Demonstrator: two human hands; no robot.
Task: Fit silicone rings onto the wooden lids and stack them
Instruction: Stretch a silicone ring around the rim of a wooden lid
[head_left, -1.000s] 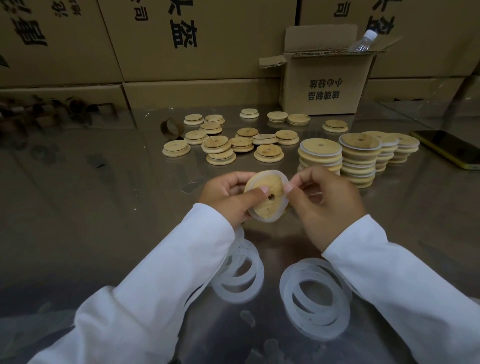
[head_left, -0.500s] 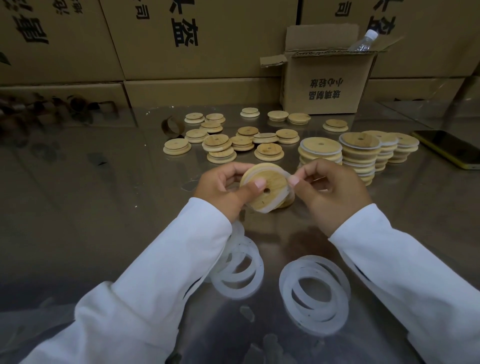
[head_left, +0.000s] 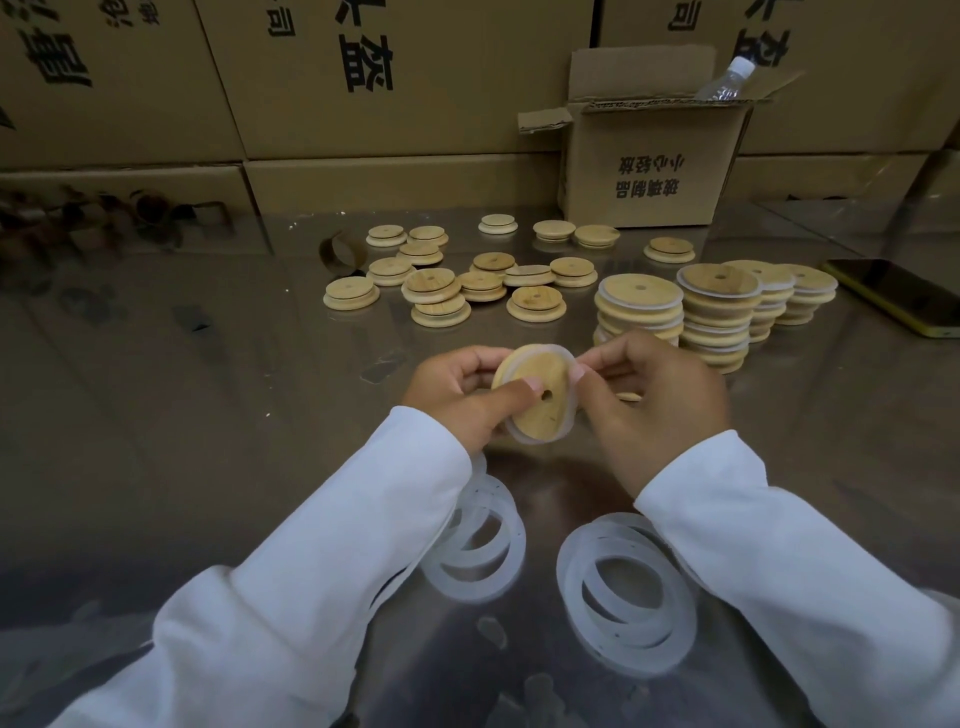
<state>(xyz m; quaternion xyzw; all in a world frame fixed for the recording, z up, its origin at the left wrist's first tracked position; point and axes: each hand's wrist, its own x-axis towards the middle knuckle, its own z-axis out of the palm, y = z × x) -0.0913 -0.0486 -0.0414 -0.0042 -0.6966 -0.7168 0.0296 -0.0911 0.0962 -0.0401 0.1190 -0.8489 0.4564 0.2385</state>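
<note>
Wood and silicone, head view: a round wooden lid (head_left: 535, 397) with a small centre hole is held up over the bench (head_left: 208, 415), tilted toward the camera, with a translucent silicone ring (head_left: 567, 410) around its rim.
Left hand (head_left: 462, 400): its grip is closed on the lid's left edge, thumb pressed on the face just beside the hole.
Right hand (head_left: 660, 400): its grip pinches the ring at the lid's upper right edge, thumb and forefinger together.
Sleeves: both arms wear white sleeves (head_left: 291, 597).
Loose rings: one pile of silicone rings (head_left: 626, 597) lies flat on the bench between the forearms; a second pile (head_left: 483, 545) lies partly under the left sleeve.
Bare lids: loose wooden lids (head_left: 441, 291) are scattered beyond the hands, some lying on each other.
Finished stacks: stacks of ringed lids (head_left: 717, 317) stand in a row to the right of the loose lids, the nearest one just behind the right hand.
Phone: a dark phone (head_left: 898, 296) with a yellow edge lies at the right.
Boxes: an open cardboard box (head_left: 654, 166) holds a plastic bottle (head_left: 724, 83); big cartons (head_left: 395, 78) line the back.
</note>
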